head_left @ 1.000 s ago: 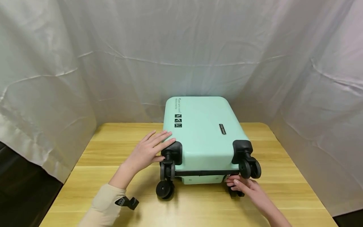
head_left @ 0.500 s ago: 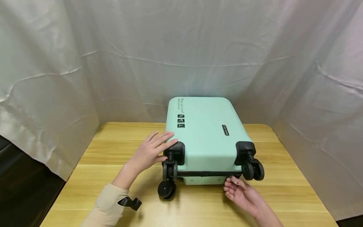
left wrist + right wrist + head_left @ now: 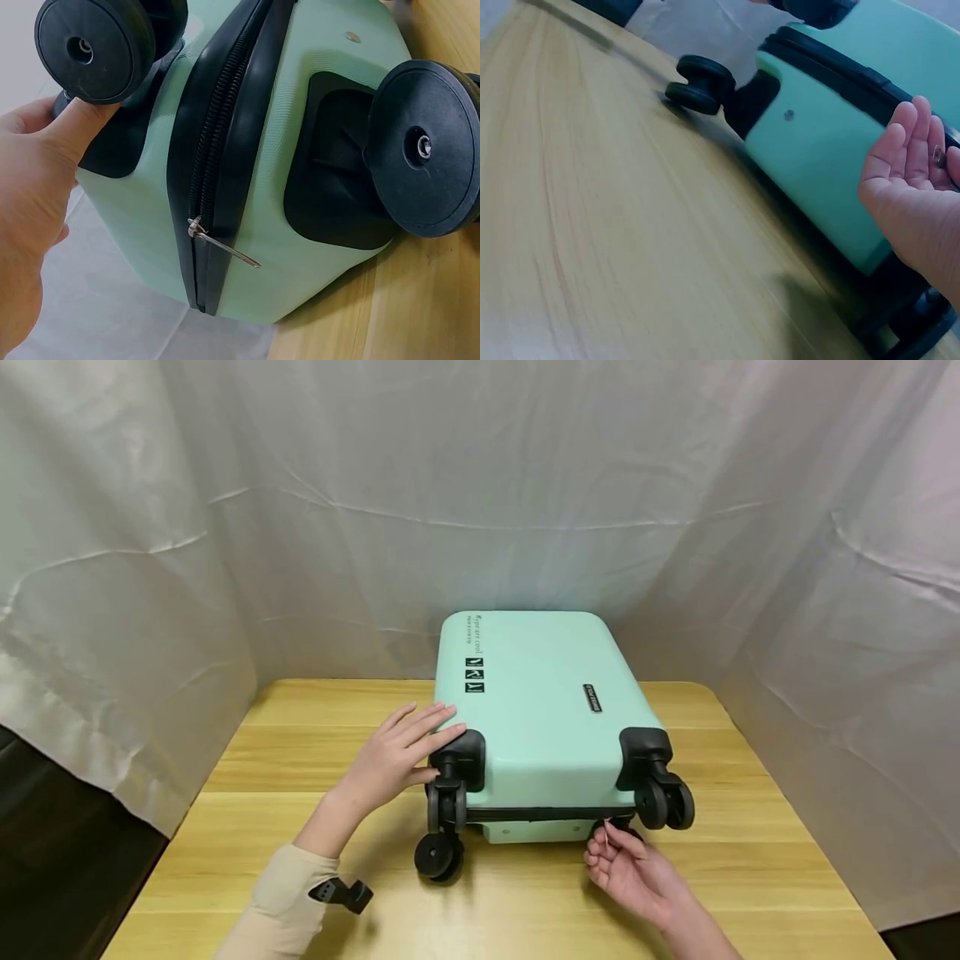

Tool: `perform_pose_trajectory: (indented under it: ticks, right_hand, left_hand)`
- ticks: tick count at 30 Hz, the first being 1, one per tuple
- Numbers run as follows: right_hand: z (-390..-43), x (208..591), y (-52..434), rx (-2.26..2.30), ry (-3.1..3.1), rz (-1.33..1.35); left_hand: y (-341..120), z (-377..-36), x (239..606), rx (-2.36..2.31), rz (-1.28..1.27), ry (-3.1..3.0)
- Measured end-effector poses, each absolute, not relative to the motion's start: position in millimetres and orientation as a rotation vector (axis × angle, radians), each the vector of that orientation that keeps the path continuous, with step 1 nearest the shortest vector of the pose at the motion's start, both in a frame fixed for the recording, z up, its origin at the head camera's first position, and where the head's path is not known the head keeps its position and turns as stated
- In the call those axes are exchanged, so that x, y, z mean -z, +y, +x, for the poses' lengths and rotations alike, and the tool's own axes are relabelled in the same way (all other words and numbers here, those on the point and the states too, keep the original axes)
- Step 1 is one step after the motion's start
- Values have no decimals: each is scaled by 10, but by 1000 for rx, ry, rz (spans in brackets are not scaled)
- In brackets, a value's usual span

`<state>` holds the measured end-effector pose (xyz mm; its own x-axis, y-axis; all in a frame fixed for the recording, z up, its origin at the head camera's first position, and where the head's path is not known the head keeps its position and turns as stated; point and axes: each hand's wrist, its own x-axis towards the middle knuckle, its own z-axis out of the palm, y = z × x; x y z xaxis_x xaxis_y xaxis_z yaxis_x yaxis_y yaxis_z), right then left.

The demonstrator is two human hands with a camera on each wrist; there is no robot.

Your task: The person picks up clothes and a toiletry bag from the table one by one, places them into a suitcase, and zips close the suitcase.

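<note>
A mint-green hard suitcase lies flat on a wooden table, its black wheels toward me. My left hand rests on its near-left corner with straight fingers; in the left wrist view the thumb touches the black wheel housing. My right hand sits palm up under the near-right wheel and pinches a small metal zipper pull, which the right wrist view shows between its fingertips. A second zipper pull hangs free on the black zipper at the left corner.
White fabric hangs around the back and both sides of the table. The suitcase's far end reaches the back curtain. Bare wood lies left, right and in front of the case. A black camera mount sits on my left sleeve.
My right hand has drawn back from under the suitcase's near edge and turned palm up, fingers now pinching the zipper pull. My left hand has stayed on the corner.
</note>
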<state>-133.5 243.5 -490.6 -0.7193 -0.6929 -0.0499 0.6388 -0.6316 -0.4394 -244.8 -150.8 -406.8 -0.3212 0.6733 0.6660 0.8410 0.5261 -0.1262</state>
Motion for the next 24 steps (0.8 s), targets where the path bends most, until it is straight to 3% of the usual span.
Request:
perform_pose_trajectory:
  ticks: [24]
  right_hand:
    - [-1394,4904,2169,2338,651,-20]
  left_hand:
    - [-1515,-2421,4066,323,-1207,-2096]
